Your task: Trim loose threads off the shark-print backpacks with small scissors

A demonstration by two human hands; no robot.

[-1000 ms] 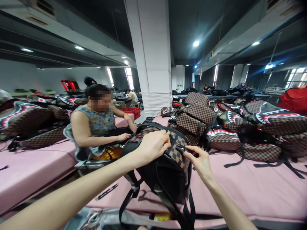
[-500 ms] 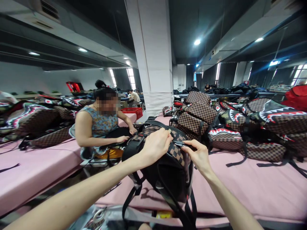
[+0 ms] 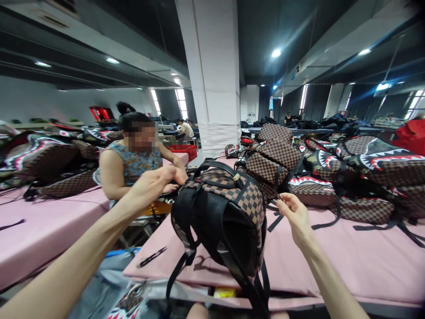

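Note:
A backpack (image 3: 229, 208) with a brown checkered top, black back panel and hanging black straps stands upright on the pink table (image 3: 335, 261) in front of me. My left hand (image 3: 156, 180) hovers just left of its top handle, off the bag, fingers drawn together in a pinch. My right hand (image 3: 295, 213) is to the right of the bag, apart from it, with fingers curled closed near a loose black strap. I cannot make out anything in either hand.
A seated person (image 3: 133, 164) works at a bag across the gap on the left. Piles of checkered and shark-mouth backpacks (image 3: 335, 177) cover the table's far right. A small black tool (image 3: 151, 257) lies near the table's left corner. A white pillar (image 3: 214, 79) stands behind.
Both hands have come off the top of the backpack: the left drew away to the left, the right pulled back to the right. The bag's checkered top now shows uncovered.

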